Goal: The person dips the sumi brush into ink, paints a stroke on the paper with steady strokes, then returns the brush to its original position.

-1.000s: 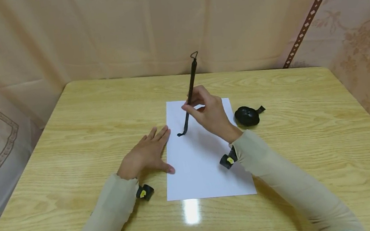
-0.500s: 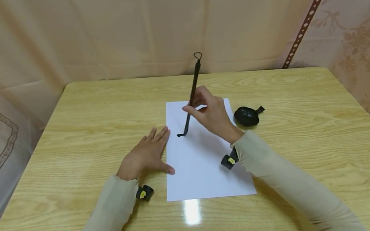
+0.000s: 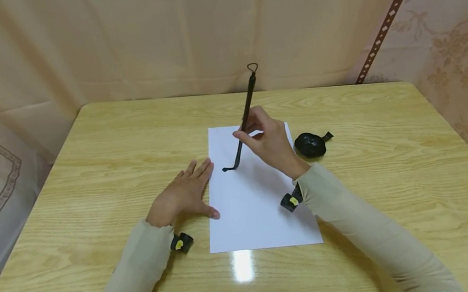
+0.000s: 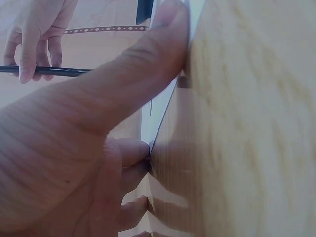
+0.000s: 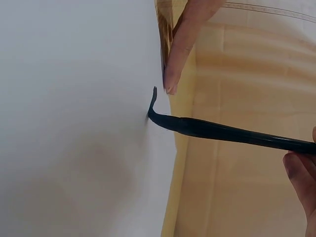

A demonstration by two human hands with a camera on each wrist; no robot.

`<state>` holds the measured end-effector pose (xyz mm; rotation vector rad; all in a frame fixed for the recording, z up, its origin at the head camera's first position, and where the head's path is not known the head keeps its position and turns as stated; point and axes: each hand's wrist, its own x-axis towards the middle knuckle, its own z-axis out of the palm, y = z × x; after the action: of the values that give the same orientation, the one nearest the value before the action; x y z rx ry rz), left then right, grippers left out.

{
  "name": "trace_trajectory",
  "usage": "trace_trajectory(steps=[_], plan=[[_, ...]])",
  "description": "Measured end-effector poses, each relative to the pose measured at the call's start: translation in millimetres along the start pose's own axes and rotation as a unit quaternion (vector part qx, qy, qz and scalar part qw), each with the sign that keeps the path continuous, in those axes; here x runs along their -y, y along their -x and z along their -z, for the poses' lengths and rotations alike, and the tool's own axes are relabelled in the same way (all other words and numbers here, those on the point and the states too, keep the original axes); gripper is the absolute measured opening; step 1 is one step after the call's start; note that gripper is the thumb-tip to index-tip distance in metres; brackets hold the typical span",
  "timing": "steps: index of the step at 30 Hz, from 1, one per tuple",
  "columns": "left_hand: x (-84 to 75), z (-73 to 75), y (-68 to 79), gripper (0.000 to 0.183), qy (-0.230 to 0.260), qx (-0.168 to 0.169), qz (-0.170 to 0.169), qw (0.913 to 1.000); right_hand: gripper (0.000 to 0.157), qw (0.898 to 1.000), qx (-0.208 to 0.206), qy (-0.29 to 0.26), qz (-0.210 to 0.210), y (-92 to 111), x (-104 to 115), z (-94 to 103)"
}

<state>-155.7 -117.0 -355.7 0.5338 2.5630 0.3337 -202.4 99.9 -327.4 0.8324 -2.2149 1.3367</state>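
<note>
The right hand pinches the calligraphy brush between thumb and fingers — steeply, presumably for control — bristles touching the paper at a short black stroke. The left hand, fingers extended and gripping nothing, touches the paper's left edge, likely steadying it.

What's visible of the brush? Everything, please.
The calligraphy brush is slim and dark, its handle glossy, with a thin loop at the top. It leans rightward in the head view, pinched by the right hand. Its black bristles bend against the white paper, ending a short black stroke.
</note>
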Motion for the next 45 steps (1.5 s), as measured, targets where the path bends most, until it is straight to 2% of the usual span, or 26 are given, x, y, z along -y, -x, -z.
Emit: trace_trajectory(steps=[11, 23, 45], plan=[[0.7, -0.9, -0.1, 0.122, -0.003, -0.004, -0.002, 1.0000, 0.029, 1.000, -0.002, 0.004, -0.013, 1.4, -1.0, 5.1], [0.3, -1.2, 1.8, 0.122, 0.001, -0.008, -0.013, 0.9999, 0.028, 1.000, 0.006, 0.024, -0.008, 3.4, -2.3, 12.3], [0.7, 0.1, 4.5, 0.120, 0.011, -0.006, -0.022, 0.9997, 0.026, 0.999, -0.001, 0.029, -0.016, 6.9, -7.2, 24.3]])
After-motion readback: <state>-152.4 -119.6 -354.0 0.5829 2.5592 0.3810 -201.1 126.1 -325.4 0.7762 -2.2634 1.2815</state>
